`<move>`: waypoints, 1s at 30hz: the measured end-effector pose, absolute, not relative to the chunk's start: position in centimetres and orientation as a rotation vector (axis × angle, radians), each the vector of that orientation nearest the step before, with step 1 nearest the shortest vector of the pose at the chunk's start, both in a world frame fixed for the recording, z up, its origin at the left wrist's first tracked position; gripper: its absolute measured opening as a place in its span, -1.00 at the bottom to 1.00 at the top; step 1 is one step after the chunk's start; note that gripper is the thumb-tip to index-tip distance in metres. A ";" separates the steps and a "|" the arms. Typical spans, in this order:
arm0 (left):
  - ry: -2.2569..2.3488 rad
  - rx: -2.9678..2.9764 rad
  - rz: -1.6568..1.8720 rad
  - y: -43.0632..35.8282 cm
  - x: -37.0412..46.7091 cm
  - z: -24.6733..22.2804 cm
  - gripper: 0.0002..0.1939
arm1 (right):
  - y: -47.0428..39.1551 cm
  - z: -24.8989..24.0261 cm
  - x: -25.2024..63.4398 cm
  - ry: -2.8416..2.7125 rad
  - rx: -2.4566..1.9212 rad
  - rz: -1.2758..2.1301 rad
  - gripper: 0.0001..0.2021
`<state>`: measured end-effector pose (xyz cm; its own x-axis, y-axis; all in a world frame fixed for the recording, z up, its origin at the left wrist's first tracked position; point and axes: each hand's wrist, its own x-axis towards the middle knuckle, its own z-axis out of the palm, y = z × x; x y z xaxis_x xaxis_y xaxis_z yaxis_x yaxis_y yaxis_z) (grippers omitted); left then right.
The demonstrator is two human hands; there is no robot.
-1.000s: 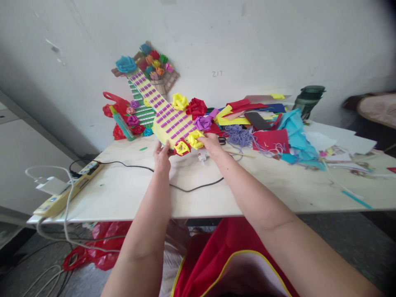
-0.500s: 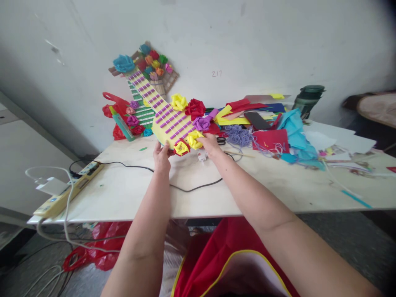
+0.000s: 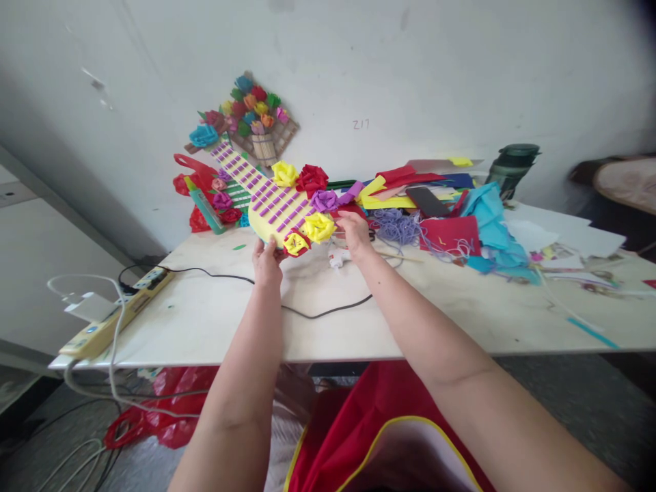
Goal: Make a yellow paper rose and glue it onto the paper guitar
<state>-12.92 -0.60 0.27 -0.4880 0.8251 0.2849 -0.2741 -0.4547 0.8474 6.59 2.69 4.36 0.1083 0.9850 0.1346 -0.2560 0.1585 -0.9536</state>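
Note:
A yellow guitar-shaped paper craft [image 3: 271, 198], crossed by purple strips and thin white lines, is held tilted over the table. Crepe-paper flowers line its right end: a yellow flower [image 3: 284, 173], a red flower [image 3: 312, 180], a purple one [image 3: 324, 200] and, lower down, another yellow flower [image 3: 319, 227]. A blue flower [image 3: 203, 135] is at the far top end. My left hand [image 3: 267, 261] grips the bottom edge, thumb on the front. My right hand [image 3: 354, 232] is beside the lower yellow flower, fingers stretched out; whether the fingertips touch it is unclear.
A glue bottle [image 3: 206, 210], a green striped craft [image 3: 237, 195] and a flower-basket piece [image 3: 264, 147] stand behind. Right lie purple yarn [image 3: 394, 225], coloured paper, a phone [image 3: 427, 202] and a bottle [image 3: 512, 169]. A white glue gun [image 3: 338, 257], black cable and power strip [image 3: 117, 311] lie nearer.
The craft's upper end has dropped, and its flowered end has shifted left. My right hand's fingers have come off the lower yellow flower and straightened; my left hand keeps its grip.

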 end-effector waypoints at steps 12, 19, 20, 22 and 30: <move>0.960 0.841 2.015 0.1 -13.5 -0.4 -0.61 | 3.0 3.2 6.3 -1.499 -0.793 0.706 -0.16; 0.949 0.847 2.005 0.3 -13.5 -0.5 -0.61 | 2.7 2.1 4.8 -1.501 -0.697 0.817 0.02; 0.950 0.844 2.003 0.2 -13.5 -0.4 -0.61 | 2.6 2.0 4.5 -1.477 -0.698 0.850 0.03; 0.950 0.828 2.003 0.2 -13.4 -0.3 -0.63 | 2.6 1.7 4.1 -1.431 -0.691 0.914 0.03; 0.975 0.889 2.015 -0.4 -13.0 0.0 -0.51 | 2.2 1.8 3.9 -1.376 -0.720 0.959 -0.03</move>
